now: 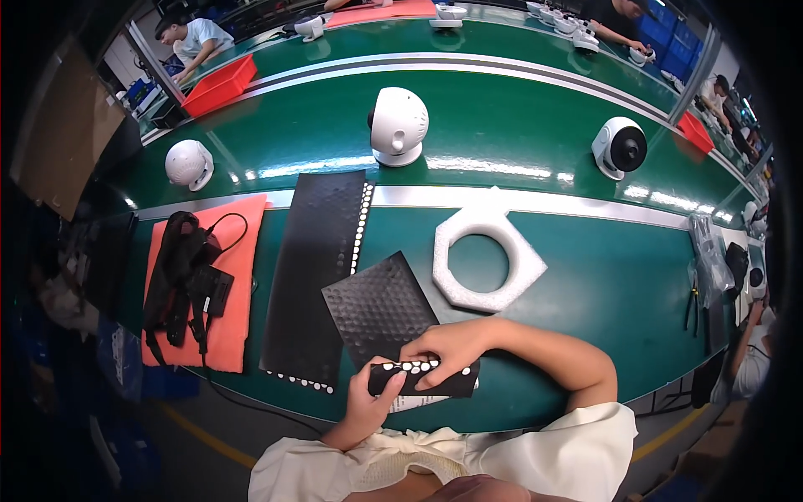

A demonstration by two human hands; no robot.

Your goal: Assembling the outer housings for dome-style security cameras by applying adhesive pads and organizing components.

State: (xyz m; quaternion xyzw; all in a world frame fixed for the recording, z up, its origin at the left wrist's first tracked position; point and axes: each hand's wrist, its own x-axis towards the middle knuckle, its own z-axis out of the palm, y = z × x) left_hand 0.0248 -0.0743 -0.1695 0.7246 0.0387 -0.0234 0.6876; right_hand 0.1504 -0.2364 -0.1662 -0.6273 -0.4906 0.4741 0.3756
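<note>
Close to my body, at the table's near edge, is a small black sheet [456, 383] with white round dots along its upper edge. Its left end is pinched by my left hand [364, 412], thumb on top. My right hand [456, 345] reaches over from the right, with its fingers closed down on the dotted edge. A pale printed paper [414, 403] shows just below the sheet. Beyond my hands lies a black square sheet [381, 301] with a dimpled surface. A long black sheet [309, 268] with white dots along its edges lies to the left.
A white foam ring [447, 284] lies right of the sheets. Black straps and a cable [188, 284] rest on an orange mat [242, 309]. White cameras [401, 125] stand on the green conveyor [502, 134]. Pliers [692, 305] and plastic bags lie far right. Other people work beyond.
</note>
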